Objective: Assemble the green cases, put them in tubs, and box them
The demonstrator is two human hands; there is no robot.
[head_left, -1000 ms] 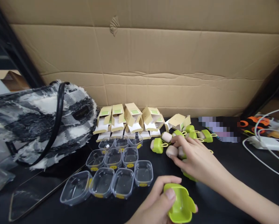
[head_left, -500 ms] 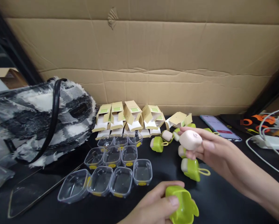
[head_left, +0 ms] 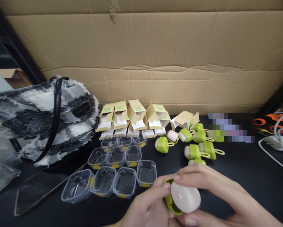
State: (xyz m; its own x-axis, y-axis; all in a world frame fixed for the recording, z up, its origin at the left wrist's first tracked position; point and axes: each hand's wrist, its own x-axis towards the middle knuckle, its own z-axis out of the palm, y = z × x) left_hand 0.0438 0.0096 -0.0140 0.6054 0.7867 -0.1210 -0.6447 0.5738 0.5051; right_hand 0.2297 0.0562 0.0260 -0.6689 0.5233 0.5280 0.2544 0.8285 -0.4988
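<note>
At the bottom of the view, my left hand (head_left: 148, 205) is closed around an open green case (head_left: 169, 203), seen from its side. My right hand (head_left: 217, 186) grips a pale pink, rounded block (head_left: 188, 198) with a small ring mark on its face. The block sits tilted at the mouth of the case, partly inside it. Just beyond my hands, several green cases (head_left: 193, 152) with pale blocks and loop straps lie on the black table. One case (head_left: 195, 162) is partly covered by my right hand.
Several clear plastic tubs (head_left: 124, 183) with yellow stickers stand left of my hands. Opened small cartons (head_left: 136, 112) line the cardboard wall (head_left: 155, 47). A shaggy black-and-white bag (head_left: 72, 110) is at left, a white plug with cables (head_left: 280, 143) at right.
My right hand has brought the pale pink block down and left to the green case in my left hand. The case has turned, and both hands are now together.
</note>
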